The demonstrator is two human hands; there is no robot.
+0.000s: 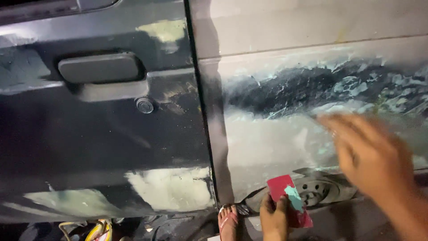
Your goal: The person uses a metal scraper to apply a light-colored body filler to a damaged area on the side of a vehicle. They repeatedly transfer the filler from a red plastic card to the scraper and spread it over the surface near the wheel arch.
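The rear quarter panel (312, 89) fills the right half of the view, next to the dark door (98, 134) with its handle (100, 68) and round key lock (144, 105). The panel is coated in pale grey-white body filler, with a dark, rough band running across the middle where the paint shows through in streaks. The door has a few lighter filler patches too, the biggest one low down near the gap between door and panel (171, 189).

The right hand (370, 154) is up against the filled area, fingers spread flat and holding nothing. It's motion-blurred, so I can't tell whether it's actually touching the surface or just off it. My guess is it's feeling the filler for highs and lows, which puts this in the fill-and-check stage.

Lower down, the left hand (274, 218) pinches a red plastic spreader (290, 198) with a dab of light teal filler (294, 198) on its face, held below the panel near the wheel (314, 192). A foot in a pink sandal (228, 221) is on the ground beside it, and some yellow cord (96, 230) lies under the door.

If I'm reading it right, the next move needs the loaded spreader brought up to that dark band and pulled across at a shallow angle with even pressure, feathering into the pale area so no ridge is left at the edge.
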